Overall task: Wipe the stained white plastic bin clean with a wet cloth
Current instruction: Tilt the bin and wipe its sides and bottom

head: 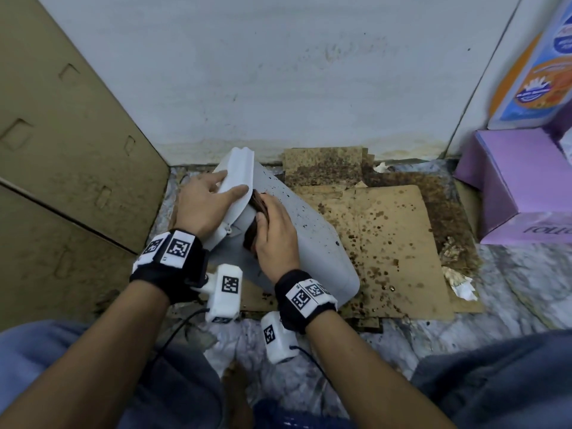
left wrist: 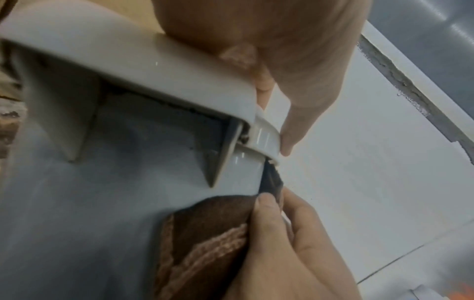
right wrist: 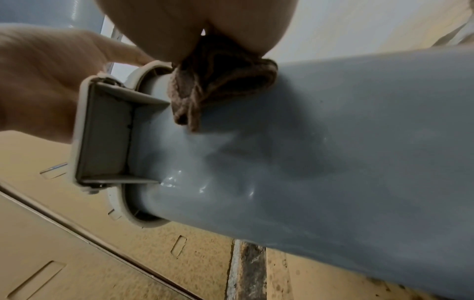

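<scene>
A white plastic bin [head: 312, 243] lies tilted on its side on stained cardboard, its upper wall dotted with dark specks. My left hand [head: 204, 202] grips its white lid end [head: 238, 171]; in the left wrist view the fingers [left wrist: 297, 113] curl over the rim [left wrist: 143, 67]. My right hand [head: 275, 236] holds a folded brown cloth [head: 252, 224] against the bin wall just below the rim. The cloth [left wrist: 205, 239] is pinched under my thumb, and in the right wrist view the cloth [right wrist: 220, 85] sits bunched on the wet, shiny bin wall [right wrist: 333, 152] beside the rim bracket [right wrist: 102, 134].
Stained cardboard sheets [head: 387, 243] cover the floor under and right of the bin. A tall cardboard box [head: 62, 165] stands at the left, a white wall [head: 278, 72] behind, purple boxes [head: 520, 181] at the right. Crumpled paper scraps [head: 458, 280] lie on the floor.
</scene>
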The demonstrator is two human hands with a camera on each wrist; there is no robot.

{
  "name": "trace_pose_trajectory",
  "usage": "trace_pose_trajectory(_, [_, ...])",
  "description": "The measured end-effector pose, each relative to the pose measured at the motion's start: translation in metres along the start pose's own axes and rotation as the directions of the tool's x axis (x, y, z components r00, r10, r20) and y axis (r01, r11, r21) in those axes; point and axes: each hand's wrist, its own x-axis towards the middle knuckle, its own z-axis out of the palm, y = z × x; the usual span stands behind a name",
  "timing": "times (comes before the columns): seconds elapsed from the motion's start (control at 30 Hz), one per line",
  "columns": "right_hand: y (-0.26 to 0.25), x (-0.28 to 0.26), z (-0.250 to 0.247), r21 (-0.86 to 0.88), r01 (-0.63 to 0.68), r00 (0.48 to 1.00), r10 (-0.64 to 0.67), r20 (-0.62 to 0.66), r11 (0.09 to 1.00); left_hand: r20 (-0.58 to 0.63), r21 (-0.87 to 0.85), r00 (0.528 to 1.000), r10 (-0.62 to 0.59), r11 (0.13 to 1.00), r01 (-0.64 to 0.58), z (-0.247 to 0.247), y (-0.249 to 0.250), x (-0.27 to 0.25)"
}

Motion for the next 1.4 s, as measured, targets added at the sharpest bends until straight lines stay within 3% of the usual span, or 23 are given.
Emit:
trace_pose_trajectory(0.17, [-0.009, -0.005, 0.010, -0.027, -0.069, 0.998, 0.069, 0.004, 0.997, 0.038, 0.053, 0.999, 0.030, 0.998, -0.032, -0.001, -0.003, 0.001])
trace_pose_trajectory(0.3, [-0.018, -0.001, 0.016, -0.029, -0.142, 0.988, 0.143, 0.052, 0.989, 0.072, 0.040, 0.996, -0.060, 0.998, 0.057, 0.003, -0.013, -0.011])
trace_pose_trajectory(0.53, [0.012, -0.013, 0.015, -0.250, -0.073, 0.994, 0.092, 0.066, 0.966, 0.009, 0.070, 0.999, -0.054, 0.996, 0.053, 0.003, -0.029, -0.023])
trace_pose_trajectory(0.7, [0.069, -0.044, -0.018, -0.284, -0.224, 0.972, 0.235, 0.004, 0.932, -0.005, 0.057, 0.998, -0.070, 0.996, 0.070, 0.000, -0.035, -0.026])
trace_pose_trajectory(0.83, [0.062, -0.041, -0.013, -0.191, -0.425, 0.905, 0.415, -0.095, 0.885, -0.019, 0.088, 0.998, -0.060, 0.994, 0.061, 0.004, -0.025, -0.027])
trace_pose_trajectory(0.9, [0.038, -0.032, 0.000, -0.175, -0.371, 0.928, 0.357, -0.109, 0.912, -0.025, 0.110, 0.998, -0.057, 0.992, 0.060, 0.006, -0.021, -0.025])
trace_pose_trajectory(1.0, [0.001, -0.021, 0.018, -0.159, -0.158, 0.987, 0.153, -0.048, 0.974, -0.030, 0.147, 0.998, -0.047, 0.988, 0.051, 0.008, -0.017, -0.023])
trace_pose_trajectory(1.17, [0.002, -0.013, 0.019, -0.196, -0.039, 0.999, 0.045, 0.023, 0.980, -0.018, 0.138, 0.998, -0.055, 0.989, 0.057, 0.007, -0.015, -0.019])
trace_pose_trajectory(1.27, [0.033, -0.020, 0.001, -0.222, -0.107, 0.992, 0.119, 0.040, 0.969, -0.033, 0.088, 0.997, -0.072, 0.993, 0.074, 0.004, -0.018, -0.014])
trace_pose_trajectory(1.4, [0.102, -0.041, -0.040, -0.266, -0.310, 0.949, 0.314, -0.029, 0.913, -0.049, 0.022, 0.994, -0.100, 0.995, 0.101, 0.003, -0.023, -0.008])
